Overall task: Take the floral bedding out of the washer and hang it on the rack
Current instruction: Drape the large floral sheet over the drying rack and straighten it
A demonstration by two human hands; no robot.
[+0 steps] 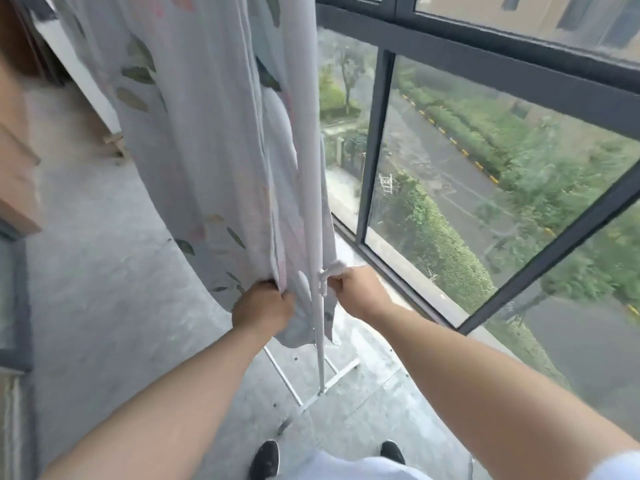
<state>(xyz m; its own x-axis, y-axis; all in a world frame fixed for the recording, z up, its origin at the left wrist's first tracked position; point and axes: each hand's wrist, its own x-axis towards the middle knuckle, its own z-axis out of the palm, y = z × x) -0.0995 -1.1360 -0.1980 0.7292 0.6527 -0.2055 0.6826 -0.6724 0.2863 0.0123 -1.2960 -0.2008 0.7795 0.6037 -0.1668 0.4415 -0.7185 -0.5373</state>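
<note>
The pale floral cloth bedding [207, 150] hangs on the thin white metal rack [317, 237] in the middle of the frame. The left hand [263, 308] and right hand [356, 289] each grip its bottom edge. Pull down gently and evenly to smooth it.

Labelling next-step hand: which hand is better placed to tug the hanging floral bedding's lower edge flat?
Left, probably. The left hand grips the floral bedding hem on the wide panel; the right hand grips fabric beside the rack pole, by the window.
</note>
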